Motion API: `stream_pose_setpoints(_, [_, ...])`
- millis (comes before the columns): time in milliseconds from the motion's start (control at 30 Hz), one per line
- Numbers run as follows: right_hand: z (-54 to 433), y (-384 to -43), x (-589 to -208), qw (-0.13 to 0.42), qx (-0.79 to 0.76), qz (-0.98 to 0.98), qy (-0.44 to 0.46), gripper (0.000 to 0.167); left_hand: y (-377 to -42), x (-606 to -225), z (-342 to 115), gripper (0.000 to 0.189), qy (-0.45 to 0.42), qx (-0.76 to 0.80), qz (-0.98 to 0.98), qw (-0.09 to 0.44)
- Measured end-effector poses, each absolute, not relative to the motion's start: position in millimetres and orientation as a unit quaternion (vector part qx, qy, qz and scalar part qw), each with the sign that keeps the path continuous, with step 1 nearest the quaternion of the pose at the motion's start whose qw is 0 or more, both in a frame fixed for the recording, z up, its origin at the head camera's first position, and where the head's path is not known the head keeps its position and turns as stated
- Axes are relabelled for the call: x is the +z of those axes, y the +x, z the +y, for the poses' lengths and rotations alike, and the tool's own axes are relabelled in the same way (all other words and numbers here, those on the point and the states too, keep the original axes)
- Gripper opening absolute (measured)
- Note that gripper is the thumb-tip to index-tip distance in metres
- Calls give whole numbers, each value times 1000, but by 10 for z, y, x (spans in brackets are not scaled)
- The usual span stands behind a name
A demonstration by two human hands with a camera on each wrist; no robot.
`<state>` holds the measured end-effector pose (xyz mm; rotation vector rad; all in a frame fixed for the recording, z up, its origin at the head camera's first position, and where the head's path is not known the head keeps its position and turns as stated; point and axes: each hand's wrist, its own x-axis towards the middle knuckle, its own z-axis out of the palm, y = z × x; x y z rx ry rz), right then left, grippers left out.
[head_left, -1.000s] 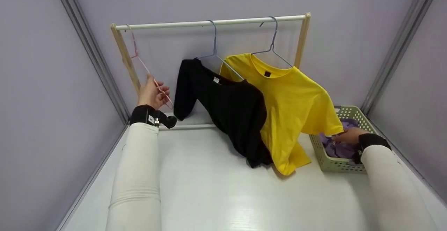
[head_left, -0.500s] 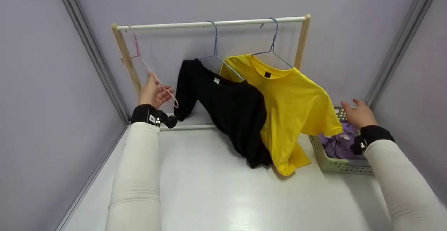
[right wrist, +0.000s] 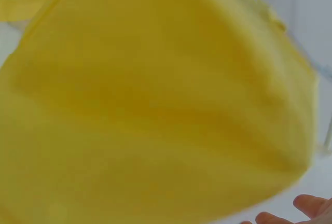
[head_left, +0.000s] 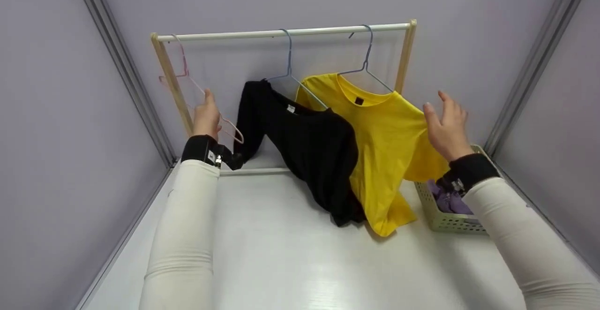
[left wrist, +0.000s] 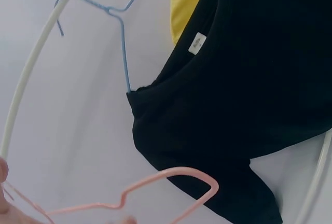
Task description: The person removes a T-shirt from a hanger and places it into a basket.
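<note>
At the rack's left end, a pink clothes hanger (head_left: 231, 124) hangs from the white rail by its hook. My left hand (head_left: 206, 114) grips one arm of it; the curled fingers are partly hidden behind the hand. In the left wrist view the hanger's rounded end (left wrist: 192, 173) shows in front of the black shirt (left wrist: 218, 105). My right hand (head_left: 449, 127) is raised with spread fingers beside the sleeve of the yellow T-shirt (head_left: 384, 146), holding nothing. Both shirts hang on blue hangers.
A green perforated basket (head_left: 452, 223) with purple clothing (head_left: 452, 202) stands at the right, partly behind my right forearm. The clothes rack has a white rail (head_left: 225, 34) and wooden posts (head_left: 406, 56). Grey panels enclose the white tabletop (head_left: 262, 244) on the sides and back.
My right hand has come up out of the basket, without any clothing, and moved left towards the yellow T-shirt. My left hand has turned slightly and shifted the pink hanger a little to the right.
</note>
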<state>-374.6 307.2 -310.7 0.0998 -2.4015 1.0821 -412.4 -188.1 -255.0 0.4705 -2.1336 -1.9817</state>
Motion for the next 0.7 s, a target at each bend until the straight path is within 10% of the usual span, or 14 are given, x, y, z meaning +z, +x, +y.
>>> stream_pose_setpoints(333, [2250, -3780, -3150, 303, 331, -867, 216, 54, -4168, -2502, -1550, 71, 66, -595, -761, 251])
stream_pose_setpoints(700, [1625, -3941, -3223, 146, 388, -892, 181, 54, -4231, -2591, -1111, 68, -63, -627, -763, 145])
